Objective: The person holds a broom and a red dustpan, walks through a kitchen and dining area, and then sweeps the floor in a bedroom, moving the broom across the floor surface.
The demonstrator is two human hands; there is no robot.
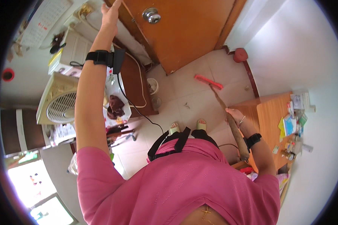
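Note:
A broom with a wooden handle and a red head slants across the right side of the view. My right hand grips the middle of its handle, and the head rests at the tiled floor. At the upper left, my left hand is raised near the edge of a brown wooden door; its fingertips run to the picture's rim, and whether they touch the door or frame cannot be told. Right of that hand, a round metal doorknob is on the door. A small dark bit of debris lies on the floor.
A wooden desk with small boxes and bottles stands at the right. On the left are a beige fan and a brown cabinet with a white cord. A white bin and a red container stand on the floor.

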